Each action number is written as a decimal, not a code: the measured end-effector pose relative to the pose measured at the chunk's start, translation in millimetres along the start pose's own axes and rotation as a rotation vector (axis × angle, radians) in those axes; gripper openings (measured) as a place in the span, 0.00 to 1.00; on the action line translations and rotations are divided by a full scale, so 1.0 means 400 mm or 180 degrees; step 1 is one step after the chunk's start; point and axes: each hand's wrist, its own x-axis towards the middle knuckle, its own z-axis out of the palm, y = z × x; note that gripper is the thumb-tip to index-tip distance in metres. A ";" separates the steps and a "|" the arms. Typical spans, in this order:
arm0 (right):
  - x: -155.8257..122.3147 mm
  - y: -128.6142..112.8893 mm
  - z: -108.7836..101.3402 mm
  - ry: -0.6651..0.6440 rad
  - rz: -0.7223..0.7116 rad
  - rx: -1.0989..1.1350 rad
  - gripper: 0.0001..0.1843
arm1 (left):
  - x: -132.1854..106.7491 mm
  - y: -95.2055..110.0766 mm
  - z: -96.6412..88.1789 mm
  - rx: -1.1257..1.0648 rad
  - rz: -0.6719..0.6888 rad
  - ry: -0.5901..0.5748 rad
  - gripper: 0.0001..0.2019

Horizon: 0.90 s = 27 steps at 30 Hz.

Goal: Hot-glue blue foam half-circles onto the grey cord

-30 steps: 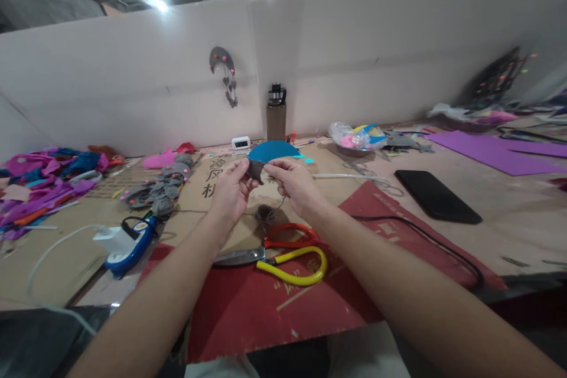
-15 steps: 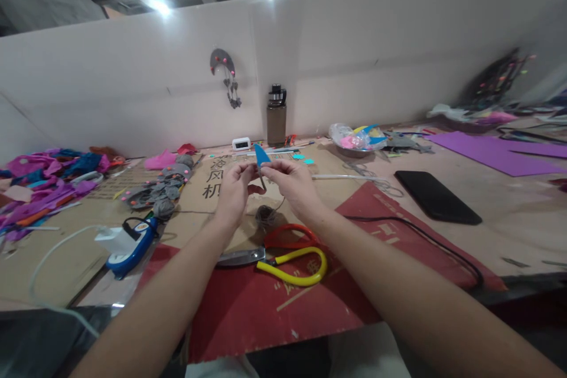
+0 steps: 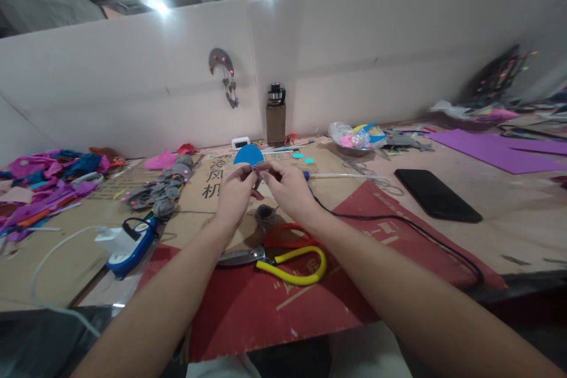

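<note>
A blue flat piece with a rounded top edge [image 3: 248, 155], like felt or foam sheet, stands up between my hands. My left hand [image 3: 234, 192] pinches its lower edge, thumb and fingers together. From the other side my right hand [image 3: 287, 189] closes its fingertips on the same edge, touching the left ones. A dark strip hangs below the fingertips; what it is stays unclear. Beneath my hands sits a small bundle of grey-brown yarn [image 3: 264, 214]. Nearer me lie scissors with one yellow and one red handle [image 3: 295, 277], blades leftward under my left forearm.
Red cardboard [image 3: 248, 313] covers the front. A black phone [image 3: 436, 195] and purple sheets [image 3: 491, 150] lie right. A clear rod [image 3: 345, 176] and black cord [image 3: 390, 218] extend past my right hand. Left are a blue power strip [image 3: 133, 251] and colourful scraps [image 3: 57, 183]. A bottle [image 3: 276, 121] stands behind.
The blue piece has turned from a narrow, pointed view to a broad rounded face and shifted slightly left. My fingertips have drawn together. The clear rod's blue end now shows beside my right hand.
</note>
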 end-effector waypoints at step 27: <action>-0.002 0.004 -0.015 -0.0006 -0.0176 -0.0566 0.09 | 0.018 0.021 -0.014 -0.1163 -0.0366 0.0264 0.09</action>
